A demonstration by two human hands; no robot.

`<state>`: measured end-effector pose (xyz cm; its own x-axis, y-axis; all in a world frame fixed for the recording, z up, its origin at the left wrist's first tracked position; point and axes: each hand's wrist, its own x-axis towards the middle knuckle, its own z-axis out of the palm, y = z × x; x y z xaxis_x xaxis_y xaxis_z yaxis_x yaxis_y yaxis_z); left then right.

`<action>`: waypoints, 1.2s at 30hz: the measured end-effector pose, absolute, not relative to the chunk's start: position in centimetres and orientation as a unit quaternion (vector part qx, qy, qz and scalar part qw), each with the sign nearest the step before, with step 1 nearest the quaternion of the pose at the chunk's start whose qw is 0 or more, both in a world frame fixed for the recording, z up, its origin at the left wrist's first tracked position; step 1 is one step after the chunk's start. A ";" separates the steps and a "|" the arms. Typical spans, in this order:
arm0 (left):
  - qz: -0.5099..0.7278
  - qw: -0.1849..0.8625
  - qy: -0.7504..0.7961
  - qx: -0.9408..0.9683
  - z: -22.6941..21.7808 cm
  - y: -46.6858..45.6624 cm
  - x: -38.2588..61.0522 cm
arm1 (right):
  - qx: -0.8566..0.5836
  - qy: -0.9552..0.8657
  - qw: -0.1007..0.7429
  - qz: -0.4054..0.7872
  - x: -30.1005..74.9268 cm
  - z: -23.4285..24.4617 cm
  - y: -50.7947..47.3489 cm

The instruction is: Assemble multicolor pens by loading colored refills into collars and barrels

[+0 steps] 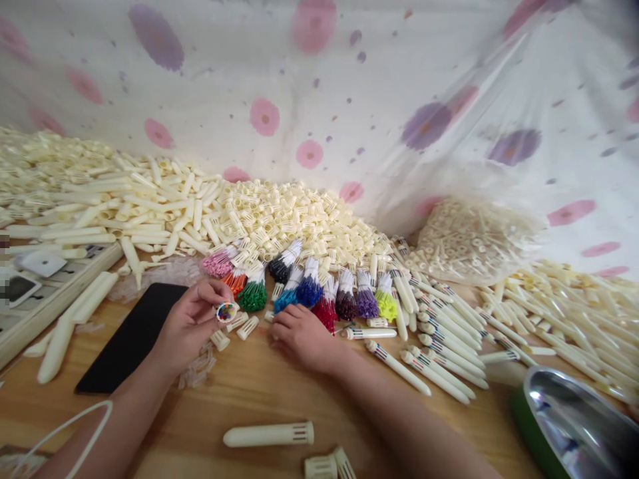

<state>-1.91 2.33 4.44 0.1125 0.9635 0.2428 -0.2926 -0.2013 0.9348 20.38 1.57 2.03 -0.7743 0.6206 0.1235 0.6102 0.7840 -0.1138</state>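
Observation:
My left hand [192, 324] holds a small round cream holder [226, 311] filled with multicoloured refill tips, its end turned toward me. My right hand [302, 336] lies palm down on the wooden table [249, 392], fingers curled near loose cream collars [248, 326] and just in front of the bundles of coloured refills [309, 289]: pink, orange, green, black, blue, red, purple, yellow. Whether the right fingers pinch anything is hidden.
Heaps of cream pen barrels [100, 199] and slotted caps [289, 216] fill the back. Assembled pens [439, 346] lie in a row at right. A black phone [132, 336] lies left, a green-rimmed metal bowl [569, 412] near right, and a clear bag of parts [474, 239] behind.

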 end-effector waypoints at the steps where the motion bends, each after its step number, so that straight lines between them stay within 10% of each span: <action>1: 0.581 0.541 0.328 0.512 4.6 2.3 -1.8 | -0.328 -0.941 0.076 0.038 20.6 1.9 1.8; 15: 0.583 0.539 0.356 0.493 5.2 2.1 -1.1 | -0.224 -0.946 0.056 0.228 23.8 6.3 -7.9; 36: 0.637 0.417 0.459 0.458 4.0 3.6 -3.1 | -0.260 -0.936 0.237 -0.027 24.9 1.6 0.9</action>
<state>-3.07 3.57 4.02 -0.2332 0.9516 0.2003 -0.1118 -0.2308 0.9666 24.95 0.93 1.55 -0.7521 0.4742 0.4577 0.4997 0.8631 -0.0731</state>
